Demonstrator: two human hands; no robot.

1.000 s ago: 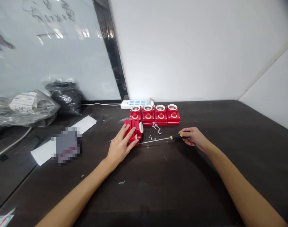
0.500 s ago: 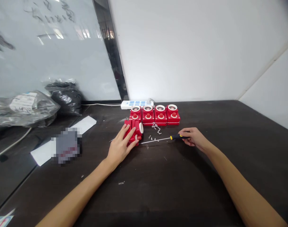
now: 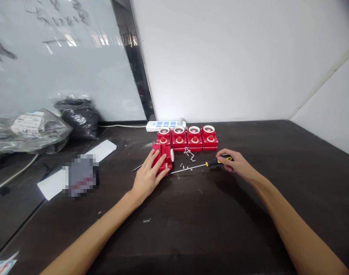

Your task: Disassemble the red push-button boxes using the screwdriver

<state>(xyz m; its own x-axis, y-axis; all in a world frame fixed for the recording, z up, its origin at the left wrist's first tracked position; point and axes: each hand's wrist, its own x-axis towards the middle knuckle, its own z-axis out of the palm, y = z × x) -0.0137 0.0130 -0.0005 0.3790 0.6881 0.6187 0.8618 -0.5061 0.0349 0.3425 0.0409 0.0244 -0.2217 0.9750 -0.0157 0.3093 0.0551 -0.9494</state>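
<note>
My left hand (image 3: pixel 147 174) lies over a red box-shaped device (image 3: pixel 164 149) turned on its side, fingers spread across it and the thumb along its near edge, gripping it. Its white round rim (image 3: pixel 172 155) faces right. My right hand (image 3: pixel 233 163) holds a screwdriver (image 3: pixel 211 163) by its black and yellow handle. The long shaft points left, its tip close to the box's lower right corner; contact cannot be made out. Between the hands lie several small pale pieces (image 3: pixel 187 168). Another thin metal shaft (image 3: pixel 137 168) shows left of the box, partly hidden by my left hand.
Several matching red devices (image 3: pixel 195 143) stand in a row behind, with a white cord (image 3: pixel 189 154) before them. A white power strip (image 3: pixel 165 124) lies by the wall. At left are white paper (image 3: pixel 105 149), a blurred dark item (image 3: pixel 82 176) and plastic bags (image 3: pixel 77 118).
My right hand's fingers have shifted around the screwdriver handle, showing more of its yellow end. The red device has tilted slightly under my left hand, which stays on it.
</note>
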